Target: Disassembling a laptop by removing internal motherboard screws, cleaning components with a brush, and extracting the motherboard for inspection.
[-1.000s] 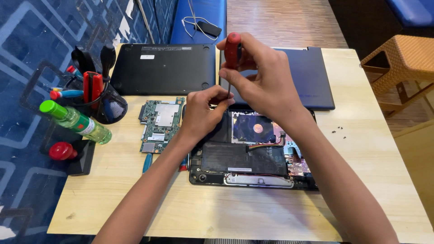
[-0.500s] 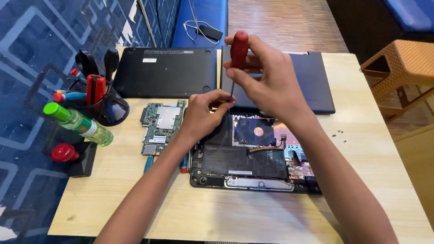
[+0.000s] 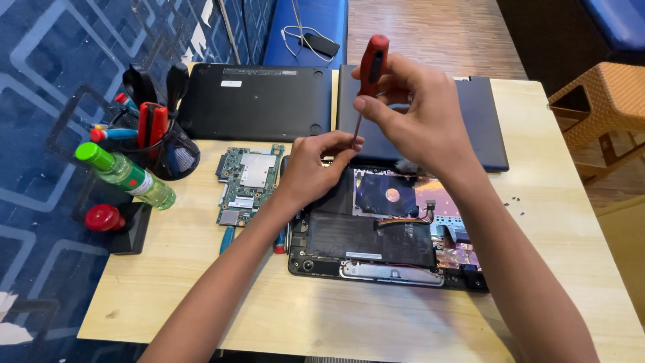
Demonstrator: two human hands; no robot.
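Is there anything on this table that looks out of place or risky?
A few tiny loose screws lie bare on the table near its right edge, in no dish. A green bottle lies tilted against the tool cup. The rest, the opened laptop and the circuit board, lies flat.

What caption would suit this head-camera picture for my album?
Right hand holds a red-handled screwdriver upright while the left hand steadies its tip over an opened laptop.

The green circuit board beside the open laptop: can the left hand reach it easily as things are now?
Probably yes. The left hand rests at the open laptop's upper left corner, steadying the screwdriver tip, and the green circuit board lies uncovered just to its left, with nothing between them. It would first have to release the tip.
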